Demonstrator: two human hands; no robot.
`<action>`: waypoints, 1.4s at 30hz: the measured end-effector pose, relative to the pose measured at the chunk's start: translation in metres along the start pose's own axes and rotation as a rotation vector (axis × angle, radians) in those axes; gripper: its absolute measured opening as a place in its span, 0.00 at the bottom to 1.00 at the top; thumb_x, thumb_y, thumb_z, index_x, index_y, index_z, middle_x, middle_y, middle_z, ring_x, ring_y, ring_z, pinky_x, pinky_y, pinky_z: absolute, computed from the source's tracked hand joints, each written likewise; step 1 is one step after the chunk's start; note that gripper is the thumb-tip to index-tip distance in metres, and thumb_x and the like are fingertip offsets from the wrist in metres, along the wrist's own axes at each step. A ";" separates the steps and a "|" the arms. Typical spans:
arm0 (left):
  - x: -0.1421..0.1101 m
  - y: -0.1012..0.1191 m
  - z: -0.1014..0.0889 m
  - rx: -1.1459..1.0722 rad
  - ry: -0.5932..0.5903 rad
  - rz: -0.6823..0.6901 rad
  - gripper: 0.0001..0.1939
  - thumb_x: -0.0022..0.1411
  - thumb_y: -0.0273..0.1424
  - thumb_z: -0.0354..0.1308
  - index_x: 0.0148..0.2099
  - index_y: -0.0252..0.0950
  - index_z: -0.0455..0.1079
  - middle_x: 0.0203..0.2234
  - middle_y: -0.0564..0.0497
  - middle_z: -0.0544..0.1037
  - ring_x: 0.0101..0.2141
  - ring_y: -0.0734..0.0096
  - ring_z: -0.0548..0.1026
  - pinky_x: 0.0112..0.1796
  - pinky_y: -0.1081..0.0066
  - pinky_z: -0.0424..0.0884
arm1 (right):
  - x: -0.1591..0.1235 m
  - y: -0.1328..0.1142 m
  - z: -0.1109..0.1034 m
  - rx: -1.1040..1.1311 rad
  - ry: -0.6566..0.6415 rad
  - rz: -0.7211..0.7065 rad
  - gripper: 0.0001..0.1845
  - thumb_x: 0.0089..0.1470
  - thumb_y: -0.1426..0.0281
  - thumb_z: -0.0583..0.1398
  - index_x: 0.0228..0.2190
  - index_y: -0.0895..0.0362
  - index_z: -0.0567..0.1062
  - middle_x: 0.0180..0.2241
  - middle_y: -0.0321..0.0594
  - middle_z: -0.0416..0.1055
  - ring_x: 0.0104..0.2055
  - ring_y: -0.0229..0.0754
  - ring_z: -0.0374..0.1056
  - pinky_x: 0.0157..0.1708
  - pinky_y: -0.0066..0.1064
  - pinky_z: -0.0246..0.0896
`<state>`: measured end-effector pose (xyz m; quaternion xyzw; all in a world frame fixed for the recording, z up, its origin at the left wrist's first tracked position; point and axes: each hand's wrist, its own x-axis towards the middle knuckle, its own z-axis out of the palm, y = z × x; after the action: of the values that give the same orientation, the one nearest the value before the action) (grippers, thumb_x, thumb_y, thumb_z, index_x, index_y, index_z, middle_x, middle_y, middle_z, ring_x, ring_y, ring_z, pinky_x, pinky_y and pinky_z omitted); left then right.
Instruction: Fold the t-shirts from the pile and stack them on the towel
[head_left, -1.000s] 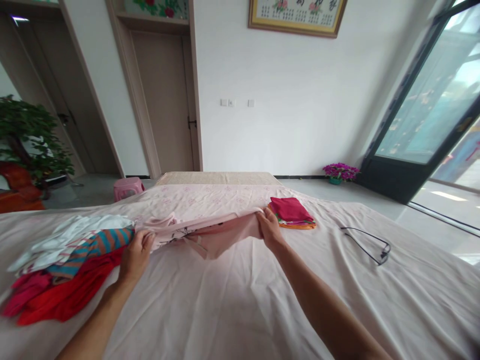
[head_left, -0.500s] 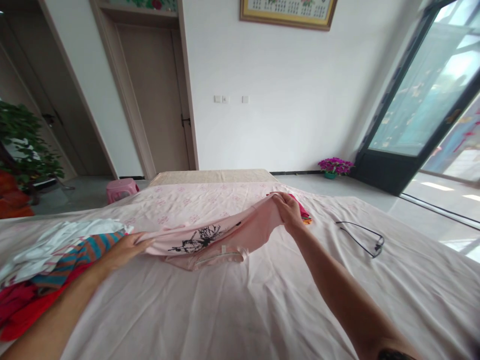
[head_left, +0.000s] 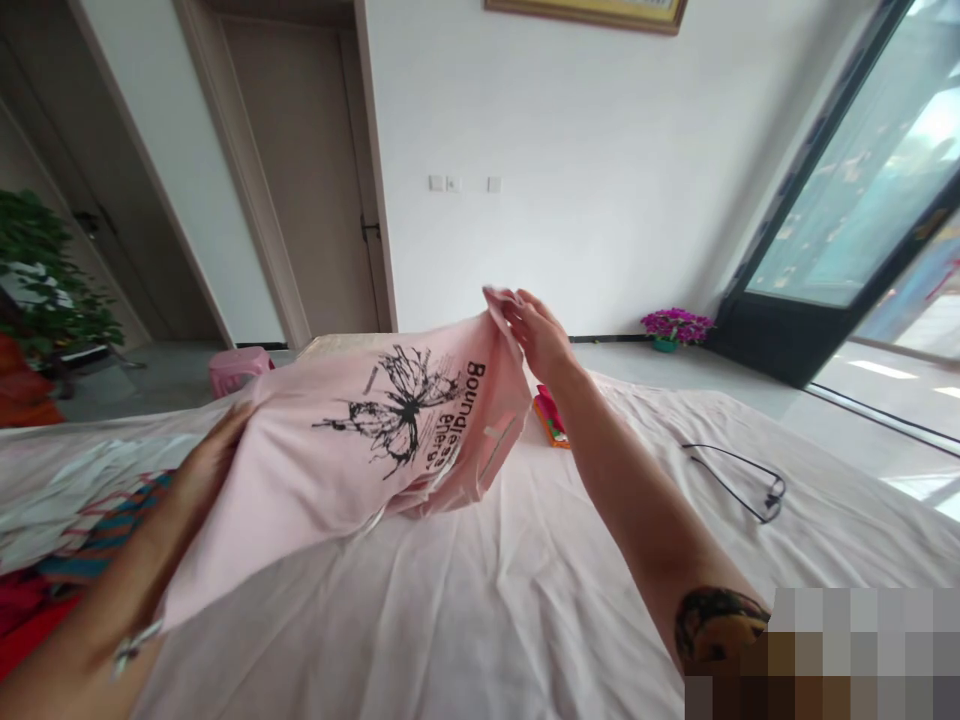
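Thin, matt cloth is seen in the pink shirt (head_left: 300,460), and creased, matt cloth over the surface (head_left: 465,610); smooth plastic is shown by the stool (head_left: 238,370) beyond the surface's far left edge.

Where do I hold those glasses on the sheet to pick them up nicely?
Probably pinch the glasses at the middle of their front, coming from the right. They lie on the sheet with that front turned right and both thin side arms spread open to the left, so the arms needn't be touched.
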<state>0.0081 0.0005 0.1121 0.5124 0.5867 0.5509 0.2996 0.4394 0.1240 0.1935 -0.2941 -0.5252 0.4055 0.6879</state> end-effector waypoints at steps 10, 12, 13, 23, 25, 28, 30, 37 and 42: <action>0.000 -0.121 -0.018 0.339 -0.092 -0.135 0.38 0.51 0.50 0.64 0.57 0.30 0.68 0.54 0.34 0.74 0.51 0.48 0.75 0.46 0.59 0.75 | -0.176 0.079 0.038 -0.936 -0.741 0.007 0.10 0.56 0.71 0.57 0.37 0.54 0.79 0.37 0.39 0.77 0.38 0.41 0.71 0.42 0.33 0.65; -0.012 -0.133 -0.021 0.467 -0.291 0.020 0.32 0.50 0.49 0.63 0.53 0.34 0.72 0.53 0.39 0.76 0.52 0.49 0.74 0.49 0.60 0.73 | -0.212 0.086 0.039 -1.110 -0.829 -0.093 0.14 0.53 0.71 0.60 0.42 0.53 0.77 0.42 0.41 0.75 0.45 0.46 0.69 0.46 0.36 0.63; -0.017 -0.135 -0.022 0.517 -0.392 0.083 0.29 0.50 0.46 0.63 0.52 0.36 0.73 0.52 0.41 0.76 0.53 0.51 0.74 0.52 0.60 0.71 | -0.222 0.089 0.040 -1.191 -0.857 -0.126 0.14 0.53 0.72 0.60 0.43 0.54 0.76 0.43 0.43 0.75 0.45 0.47 0.68 0.47 0.37 0.63; -0.019 -0.135 -0.020 0.900 -0.335 0.325 0.13 0.57 0.30 0.48 0.41 0.42 0.71 0.41 0.50 0.80 0.45 0.63 0.77 0.48 0.69 0.69 | -0.191 0.091 0.037 -1.398 -0.874 -0.119 0.16 0.53 0.81 0.53 0.37 0.56 0.77 0.40 0.45 0.73 0.44 0.46 0.67 0.45 0.37 0.59; -0.019 -0.132 -0.025 0.896 -0.260 0.285 0.12 0.59 0.33 0.47 0.42 0.43 0.69 0.41 0.52 0.81 0.43 0.65 0.78 0.45 0.72 0.70 | -0.177 0.077 0.012 -1.367 -0.743 -0.064 0.16 0.54 0.79 0.52 0.32 0.55 0.78 0.36 0.43 0.73 0.42 0.43 0.68 0.40 0.31 0.58; -0.024 -0.126 -0.028 0.885 -0.287 0.255 0.13 0.62 0.38 0.47 0.44 0.43 0.69 0.41 0.54 0.81 0.42 0.66 0.79 0.42 0.73 0.70 | -0.163 0.062 -0.028 -1.428 -0.540 -0.041 0.17 0.54 0.79 0.51 0.31 0.54 0.78 0.36 0.43 0.74 0.42 0.44 0.67 0.40 0.32 0.57; -0.027 -0.124 -0.026 0.900 -0.359 0.276 0.14 0.63 0.39 0.47 0.47 0.43 0.69 0.43 0.53 0.80 0.45 0.65 0.78 0.44 0.72 0.69 | -0.166 0.061 -0.046 -1.494 -0.549 -0.019 0.16 0.55 0.79 0.53 0.31 0.54 0.79 0.35 0.44 0.74 0.42 0.46 0.66 0.41 0.33 0.56; -0.024 -0.141 -0.032 0.966 -0.428 0.345 0.15 0.61 0.33 0.47 0.45 0.42 0.73 0.45 0.48 0.79 0.48 0.62 0.75 0.51 0.66 0.67 | -0.227 0.056 -0.049 -1.421 -0.823 -0.239 0.17 0.61 0.75 0.53 0.49 0.52 0.74 0.54 0.43 0.70 0.54 0.48 0.61 0.51 0.39 0.54; -0.016 -0.143 -0.039 0.920 -0.352 0.295 0.16 0.59 0.37 0.49 0.44 0.41 0.73 0.44 0.47 0.80 0.47 0.61 0.76 0.49 0.67 0.68 | -0.226 0.065 -0.048 -1.432 -0.862 -0.148 0.15 0.65 0.71 0.52 0.47 0.51 0.75 0.47 0.44 0.73 0.50 0.48 0.63 0.51 0.38 0.57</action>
<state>-0.0614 -0.0090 -0.0198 0.7535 0.6305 0.1777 0.0563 0.4418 -0.0380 0.0169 -0.4439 -0.8906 0.0047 0.0989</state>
